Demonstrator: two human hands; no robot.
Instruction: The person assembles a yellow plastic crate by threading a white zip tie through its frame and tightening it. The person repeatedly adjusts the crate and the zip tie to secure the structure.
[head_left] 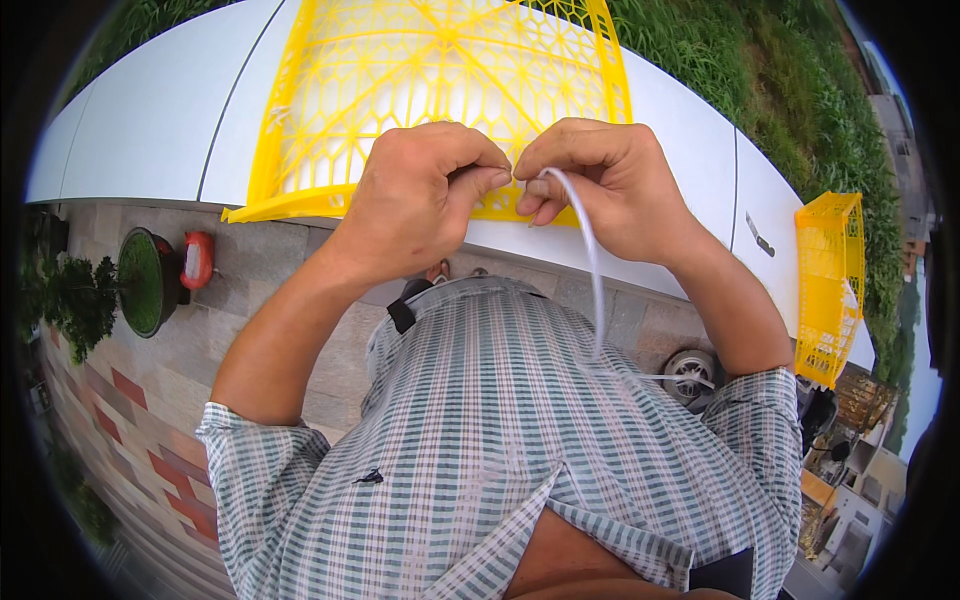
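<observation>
My left hand (425, 200) is closed in a pinch, thumb against forefinger, above the near rim of a yellow plastic crate (262, 180). Whatever its fingertips hold is too small to make out. Almost touching them are the fingertips of my right hand (625, 190), closed on a thin white plastic cord (588, 235). From those fingers the cord arches over and hangs down in front of my checked shirt. The latticed crate lies on a white-topped surface (690, 130), and my hands partly cover its front edge.
A small dark-handled knife (761, 236) lies on the white surface at the right. Beyond it stands another yellow crate (828, 300). Down on the paving are a planter pot (150, 283), a red object (198, 260) at the left, and a wheel (690, 378). Grass (770, 90) grows behind.
</observation>
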